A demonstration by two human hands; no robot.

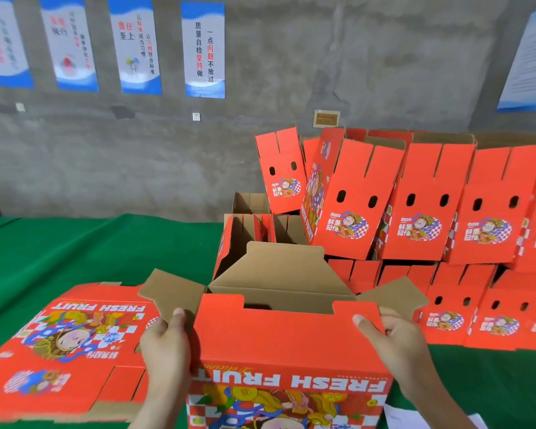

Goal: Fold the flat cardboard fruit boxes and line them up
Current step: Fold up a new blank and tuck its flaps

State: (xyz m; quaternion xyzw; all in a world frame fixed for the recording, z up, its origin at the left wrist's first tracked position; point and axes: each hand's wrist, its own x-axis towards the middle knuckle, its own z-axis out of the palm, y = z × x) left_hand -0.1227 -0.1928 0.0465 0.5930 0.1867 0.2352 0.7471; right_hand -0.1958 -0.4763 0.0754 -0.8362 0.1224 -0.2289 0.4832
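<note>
A red "FRESH FRUIT" cardboard box stands opened up in front of me, its brown flaps spread at the top. My left hand grips its left edge, thumb on the brown side flap. My right hand grips the right edge, thumb lying on the red front flap. A flat unfolded box lies on the green table to the left. Folded red boxes are lined up and stacked at the back right.
Several open-topped folded boxes stand just behind the one I hold. A white sheet lies at the lower right. A grey concrete wall with posters rises behind the table.
</note>
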